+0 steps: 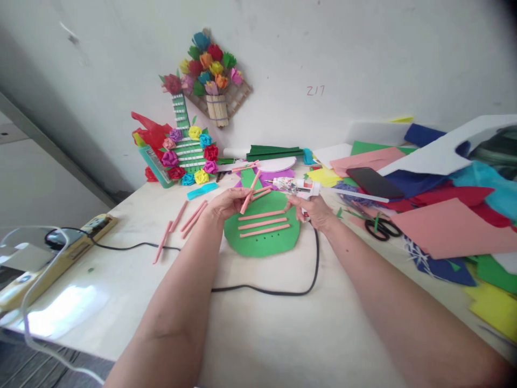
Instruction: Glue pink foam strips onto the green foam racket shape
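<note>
A pink rolled-paper stick [251, 192] is pinched in the fingers of my left hand [231, 202], slanting above a green paper cut-out [258, 247]. My right hand [314, 211] is closed around the handle of a white hot glue gun [309, 187]. Its stained nozzle end points left toward the pink stick, and a long white glue stick [359, 194] juts out of its back. Several pink sticks [264, 231] lie in rows across the cut-out, with a line of small dark holes below them. More loose pink sticks [162, 242] rest left of my left forearm.
A black cord [266, 292] loops from the glue gun under my left arm toward a power strip [86, 237]. Scissors [382, 229], a phone [375, 182] and coloured paper [456, 226] crowd the right side. A flower-trimmed guitar-shaped craft [189, 151] leans against the wall, beside a glue bottle [155, 166].
</note>
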The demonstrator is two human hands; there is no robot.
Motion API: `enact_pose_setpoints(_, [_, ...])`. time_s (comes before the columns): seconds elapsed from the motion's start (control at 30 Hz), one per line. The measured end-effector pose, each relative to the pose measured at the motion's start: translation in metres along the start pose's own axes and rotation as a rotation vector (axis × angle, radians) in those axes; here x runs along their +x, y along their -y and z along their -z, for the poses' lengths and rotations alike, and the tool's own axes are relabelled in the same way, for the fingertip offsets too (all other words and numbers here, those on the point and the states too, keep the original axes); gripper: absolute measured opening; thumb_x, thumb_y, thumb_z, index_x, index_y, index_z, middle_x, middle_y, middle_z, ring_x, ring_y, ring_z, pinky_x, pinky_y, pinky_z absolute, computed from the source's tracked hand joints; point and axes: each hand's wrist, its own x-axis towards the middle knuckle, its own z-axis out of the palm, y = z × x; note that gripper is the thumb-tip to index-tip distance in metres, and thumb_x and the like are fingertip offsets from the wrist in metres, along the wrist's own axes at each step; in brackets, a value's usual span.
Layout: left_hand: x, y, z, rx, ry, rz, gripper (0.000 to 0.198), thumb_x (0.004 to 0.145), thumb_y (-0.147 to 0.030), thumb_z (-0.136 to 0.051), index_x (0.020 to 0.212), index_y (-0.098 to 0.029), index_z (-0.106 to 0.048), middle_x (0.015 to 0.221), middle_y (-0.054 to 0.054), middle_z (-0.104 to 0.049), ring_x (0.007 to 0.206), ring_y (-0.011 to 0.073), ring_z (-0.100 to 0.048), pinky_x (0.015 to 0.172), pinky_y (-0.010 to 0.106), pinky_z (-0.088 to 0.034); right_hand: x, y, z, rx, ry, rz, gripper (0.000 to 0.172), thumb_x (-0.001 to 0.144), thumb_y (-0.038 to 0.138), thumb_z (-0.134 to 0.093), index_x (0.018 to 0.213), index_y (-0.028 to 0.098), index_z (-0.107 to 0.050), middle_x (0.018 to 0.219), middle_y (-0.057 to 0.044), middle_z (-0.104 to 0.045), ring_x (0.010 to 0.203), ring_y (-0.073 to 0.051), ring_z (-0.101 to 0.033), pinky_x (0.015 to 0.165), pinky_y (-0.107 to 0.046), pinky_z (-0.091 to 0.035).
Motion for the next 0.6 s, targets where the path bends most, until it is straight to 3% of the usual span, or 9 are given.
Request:
enact_pose_setpoints(0.2, [-0.0006, -0.0003, -0.0003, 0.006, 0.003, -0.004, 0.007, 0.070, -0.008, -0.060, 0.071, -0.005, -0.065, 0.061, 0.007, -0.061, 0.054, 0.0107, -0.056, 0.046, 0.019, -0.043, 0.0007, -0.0025, 0.0011, -0.011, 0.020, 0.001, 0.026, 0.066, 0.038, -0.064, 0.062, 0.013, -0.059, 0.059, -0.004, -0.065, 0.025, -0.005, -0.038, 0.031, -0.023, -0.034])
enact_pose_setpoints(0.43, [0.0008, 0.0011, 0.0045, 0.120, 0.105, -0.028, 0.010, 0.069, -0.014, -0.064, 0.065, -0.006, -0.064, 0.051, 0.003, -0.054, 0.048, 0.0087, -0.051, 0.044, 0.018, -0.040, 0.0006, -0.0009, -0.0006, -0.018, -0.007, -0.003, 0.026, 0.065, 0.039, -0.065, 0.067, 0.014, -0.058, 0.050, -0.002, -0.062, 0.027, -0.008, -0.039, 0.030, -0.024, -0.032])
enact_pose_setpoints(0.6, [0.0023, 0.0009, 0.0064, 0.147, 0.091, 0.004, 0.011, 0.067, -0.017, -0.065, 0.068, -0.006, -0.065, 0.054, 0.003, -0.055, 0.044, 0.0078, -0.049, 0.039, 0.018, -0.038, -0.0006, 0.0038, -0.0035, -0.071, -0.005, -0.018, 0.027, 0.065, 0.039, -0.066, 0.071, 0.014, -0.057, 0.054, -0.001, -0.063, 0.026, -0.007, -0.040, 0.028, -0.023, -0.030])
